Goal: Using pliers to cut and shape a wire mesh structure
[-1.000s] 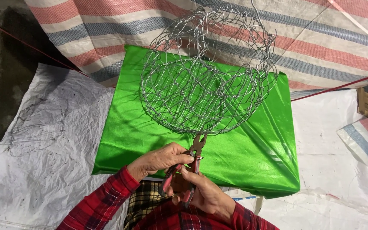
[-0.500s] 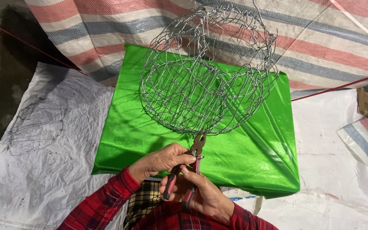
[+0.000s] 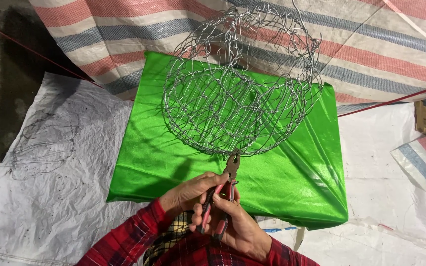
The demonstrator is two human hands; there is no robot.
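Pliers with red handles were clasped by both hands, the left hand wrapped over the upper handle and the right hand gripping from below. Their nose bit the near rim of a wire basket, which stood tilted over a green sheet on white tarp.

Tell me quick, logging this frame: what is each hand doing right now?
Left hand: closed on the pliers handles.
Right hand: closed on the same handles; pliers' tip meets the wire basket.
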